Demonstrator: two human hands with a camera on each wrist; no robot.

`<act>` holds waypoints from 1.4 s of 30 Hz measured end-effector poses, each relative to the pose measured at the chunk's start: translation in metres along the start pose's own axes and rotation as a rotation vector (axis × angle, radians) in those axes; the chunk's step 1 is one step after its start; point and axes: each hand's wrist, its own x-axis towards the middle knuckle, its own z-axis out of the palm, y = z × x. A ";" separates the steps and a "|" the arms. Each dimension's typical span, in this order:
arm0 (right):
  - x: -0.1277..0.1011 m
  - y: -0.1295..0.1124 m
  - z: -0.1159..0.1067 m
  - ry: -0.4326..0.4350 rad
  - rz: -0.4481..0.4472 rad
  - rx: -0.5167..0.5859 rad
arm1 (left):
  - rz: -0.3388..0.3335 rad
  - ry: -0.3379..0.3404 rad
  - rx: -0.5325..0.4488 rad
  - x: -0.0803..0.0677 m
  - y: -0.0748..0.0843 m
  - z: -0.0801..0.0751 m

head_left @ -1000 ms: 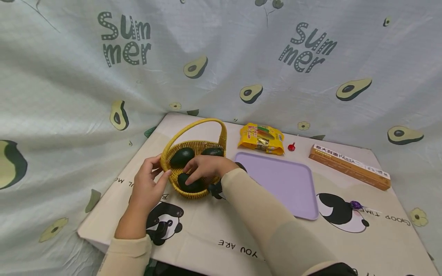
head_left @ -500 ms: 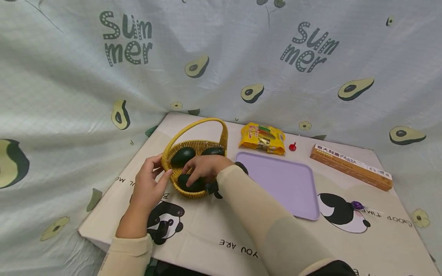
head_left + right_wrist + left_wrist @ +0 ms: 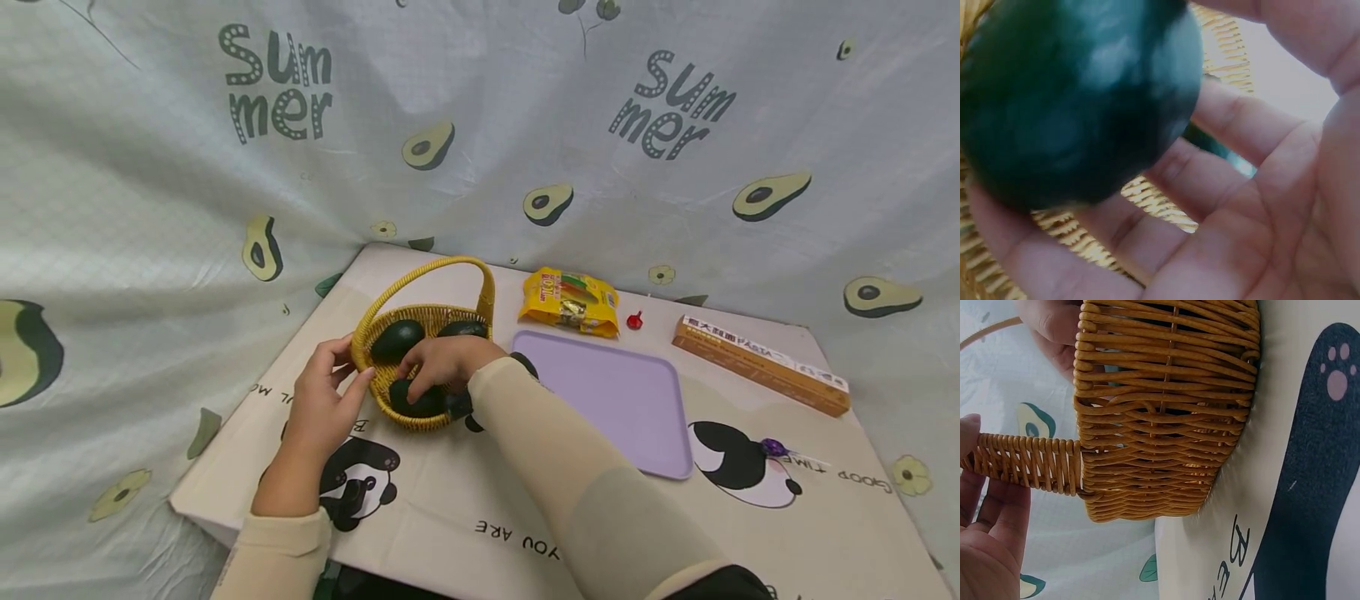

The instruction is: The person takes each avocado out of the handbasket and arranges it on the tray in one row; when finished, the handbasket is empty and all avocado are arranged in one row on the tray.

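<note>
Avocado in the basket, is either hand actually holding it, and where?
Yes. The right hand grips the nearest avocado over its top, fingers curled round its body. The left hand touches the wicker basket rim by the handle base.

Counted three avocados (image 3: 395,339) in one wicker basket (image 3: 375,321); one purple tray (image 3: 615,400), one yellow packet (image 3: 570,300), one pasta box (image 3: 761,364), two hands (image 3: 322,408).

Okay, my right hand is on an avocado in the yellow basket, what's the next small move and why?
Probably lift that avocado straight up over the basket rim. The right hand has its fingers curled round it, as the right wrist view shows, and the left hand touches the rim and looks set to steady the basket. The handle arches behind the hand, so the path upward looks free.
</note>
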 end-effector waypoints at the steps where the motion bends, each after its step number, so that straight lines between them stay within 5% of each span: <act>1: -0.002 0.000 -0.001 0.009 0.004 -0.008 | -0.001 0.000 0.002 0.000 0.000 0.000; 14: -0.021 0.007 -0.012 0.042 -0.098 0.152 | -0.006 -0.001 0.011 0.000 -0.001 0.000; 24: -0.040 0.007 -0.024 0.166 -0.159 -0.018 | -0.020 -0.004 0.008 0.000 -0.003 0.001; 31: -0.060 0.013 -0.029 0.237 -0.293 -0.198 | 0.030 0.020 -0.012 0.000 -0.004 0.002; 42: -0.097 0.028 -0.034 0.323 -0.278 -0.180 | 0.028 0.019 -0.010 0.001 -0.002 0.003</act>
